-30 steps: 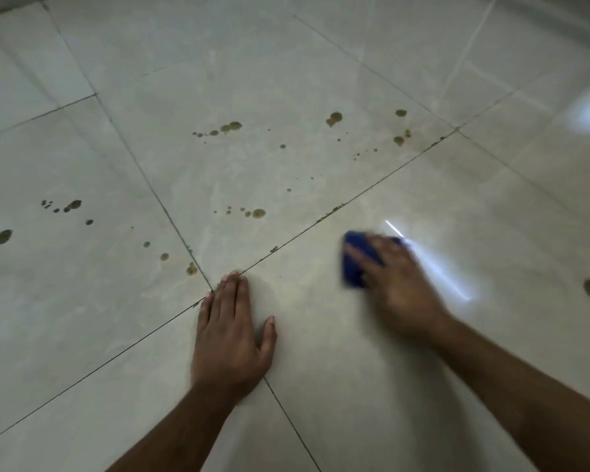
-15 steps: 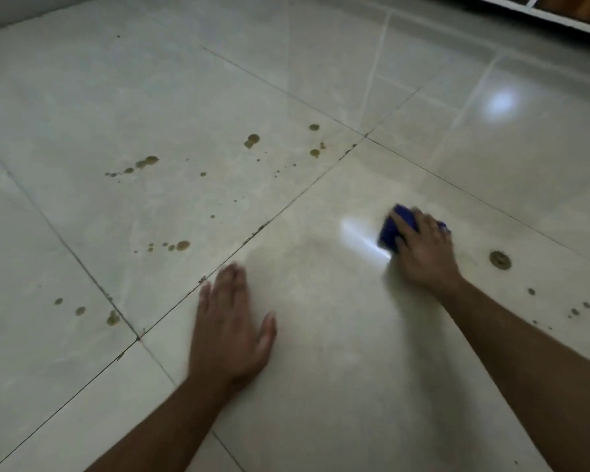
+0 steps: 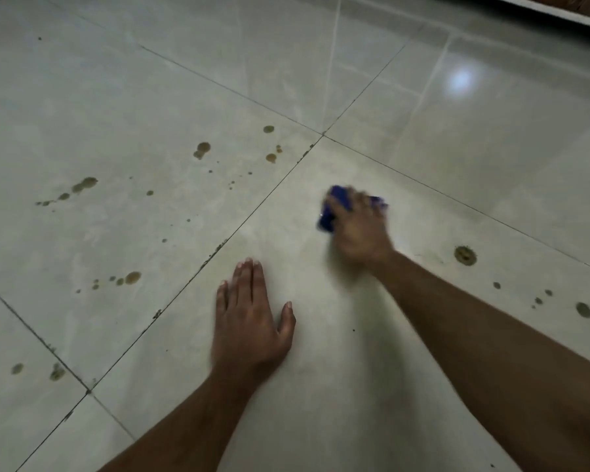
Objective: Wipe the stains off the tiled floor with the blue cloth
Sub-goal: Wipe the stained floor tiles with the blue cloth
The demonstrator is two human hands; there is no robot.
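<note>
Blue cloth (image 3: 331, 212) blurred, mostly hidden under the right hand (image 3: 361, 229) pressing it to the tiled floor (image 3: 321, 386), left hand (image 3: 249, 321) spread flat nearby, brown stains (image 3: 201, 150) beyond it, round stain (image 3: 465, 255) right of the cloth hand.

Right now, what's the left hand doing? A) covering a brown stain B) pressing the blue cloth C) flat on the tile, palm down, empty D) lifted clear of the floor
C: the left hand lies spread flat on the tiled floor with nothing under it, while the right hand presses the blue cloth further out; the brown stains lie off to its side, uncovered.
</note>
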